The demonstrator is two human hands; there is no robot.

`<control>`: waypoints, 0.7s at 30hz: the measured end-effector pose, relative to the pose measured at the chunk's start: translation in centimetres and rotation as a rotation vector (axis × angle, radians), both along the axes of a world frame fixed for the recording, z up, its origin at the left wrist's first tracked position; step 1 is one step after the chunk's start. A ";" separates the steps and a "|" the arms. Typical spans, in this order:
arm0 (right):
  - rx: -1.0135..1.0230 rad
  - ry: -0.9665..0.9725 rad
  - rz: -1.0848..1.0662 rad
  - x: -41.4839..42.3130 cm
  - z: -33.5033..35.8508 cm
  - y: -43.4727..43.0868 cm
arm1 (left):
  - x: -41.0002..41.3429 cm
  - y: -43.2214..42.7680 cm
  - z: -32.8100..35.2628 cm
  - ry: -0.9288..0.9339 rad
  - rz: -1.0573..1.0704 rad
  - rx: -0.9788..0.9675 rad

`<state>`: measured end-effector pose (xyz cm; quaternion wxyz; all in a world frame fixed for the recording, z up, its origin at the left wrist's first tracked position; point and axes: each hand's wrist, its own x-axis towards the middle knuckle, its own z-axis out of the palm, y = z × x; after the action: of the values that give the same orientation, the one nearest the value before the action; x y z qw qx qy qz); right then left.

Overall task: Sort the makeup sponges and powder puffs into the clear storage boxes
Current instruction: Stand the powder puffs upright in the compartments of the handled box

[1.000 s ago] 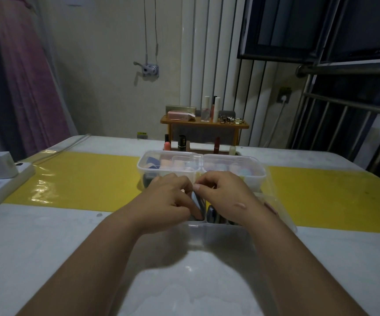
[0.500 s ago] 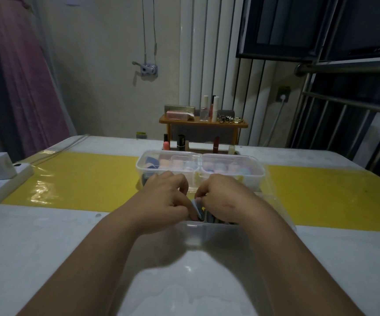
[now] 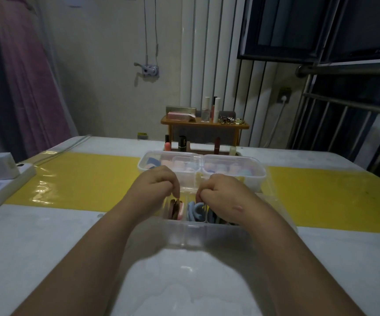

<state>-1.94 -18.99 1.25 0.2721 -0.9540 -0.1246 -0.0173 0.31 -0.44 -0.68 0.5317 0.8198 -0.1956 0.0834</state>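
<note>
A clear divided storage box stands right in front of me on the table. Brown and pink powder puffs stand on edge in its left compartment. Blue puffs stand in the one beside it. My left hand reaches in with curled fingers, and its fingertips pinch the tops of the brown puffs. My right hand curls its fingertips over the top of a blue puff. Behind the hands sits a second clear box holding pastel makeup sponges.
A yellow mat runs across the white table. A white power strip and adapters lie at the left edge. Lipsticks and a small wooden shelf with bottles stand behind the far box.
My hands, which were close together over the middle of the near box, have moved apart. The left now sits over the brown puffs and the right over the blue ones.
</note>
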 end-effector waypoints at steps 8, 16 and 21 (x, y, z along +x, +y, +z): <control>-0.216 0.005 -0.047 0.0 0.4 0.6 | 1.1 -0.1 -1.1 0.032 0.324 0.121; -0.062 0.016 0.016 -0.2 0.5 0.9 | 1.0 -0.4 -1.3 0.066 0.332 0.187; -0.102 -0.023 -0.013 -0.1 0.4 0.5 | 0.9 -0.5 -1.3 0.061 0.324 0.202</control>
<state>-2.00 -18.53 1.69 0.2215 -0.9672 -0.1221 -0.0238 1.25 -0.90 -2.02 0.4319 0.8920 -0.0520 0.1231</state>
